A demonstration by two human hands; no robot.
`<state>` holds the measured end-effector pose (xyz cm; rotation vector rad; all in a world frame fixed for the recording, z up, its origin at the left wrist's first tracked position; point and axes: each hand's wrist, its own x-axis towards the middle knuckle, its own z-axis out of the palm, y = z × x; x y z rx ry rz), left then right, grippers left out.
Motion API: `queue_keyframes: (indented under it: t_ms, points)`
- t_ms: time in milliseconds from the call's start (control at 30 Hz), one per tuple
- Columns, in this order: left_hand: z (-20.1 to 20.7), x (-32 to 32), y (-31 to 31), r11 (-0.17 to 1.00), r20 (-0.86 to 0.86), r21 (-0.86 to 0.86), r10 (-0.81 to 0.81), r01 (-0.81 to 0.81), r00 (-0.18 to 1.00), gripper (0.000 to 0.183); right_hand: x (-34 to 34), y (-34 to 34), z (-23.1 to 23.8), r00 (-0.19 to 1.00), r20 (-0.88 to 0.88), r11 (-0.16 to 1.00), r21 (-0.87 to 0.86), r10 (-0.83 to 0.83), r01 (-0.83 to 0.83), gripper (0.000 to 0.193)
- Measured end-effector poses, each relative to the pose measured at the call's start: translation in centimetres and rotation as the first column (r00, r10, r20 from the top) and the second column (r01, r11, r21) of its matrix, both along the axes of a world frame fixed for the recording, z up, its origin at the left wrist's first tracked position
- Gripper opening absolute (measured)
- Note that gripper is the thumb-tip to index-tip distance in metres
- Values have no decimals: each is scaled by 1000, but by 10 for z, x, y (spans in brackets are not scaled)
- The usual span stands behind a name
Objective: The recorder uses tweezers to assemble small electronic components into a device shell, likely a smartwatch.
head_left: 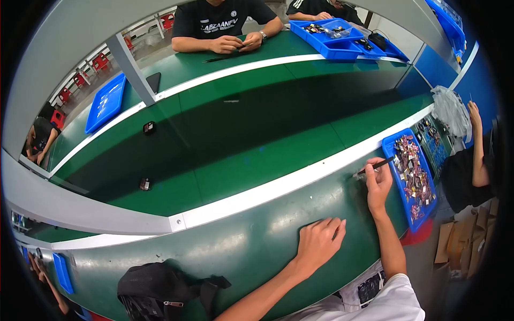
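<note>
Nearest, one black bag lies on the green tabletop at the lower left edge. The left hand rests flat on the tabletop, palm down, fingers loosely together and holding nothing; its grip is empty. Just beyond it, the right hand pinches one thin dark tool between thumb and fingers, a narrow grip closed on the shaft, its tip lying near the white rail that edges the tabletop. Just to the right of that hand sits one blue tray heaped with small mixed parts, too many and too small to count. Past the rail runs the dark green belt, carrying two small dark pieces, one near the rail and one farther up. Across the belt, one person in a black shirt rests both hands on the far side, with blue trays beside them. Another blue tray lies at the far left.
</note>
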<state>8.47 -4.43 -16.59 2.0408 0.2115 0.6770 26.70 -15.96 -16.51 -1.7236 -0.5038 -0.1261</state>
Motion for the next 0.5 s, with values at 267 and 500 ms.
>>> queue_keyframes:
  t_ms: [267, 500]
  points:
    - [-1, 2, 1, 1000, 2, -12, -9, 9, 1000, 28, 10, 2, -8, 999, 37, 999, 45, 12, -13, 13]
    - [1, 1, -1, 1000, 4, -16, 0, 0, 1000, 29, 9, 6, -10, 996, 93, 998, 69, 2, -8, 13]
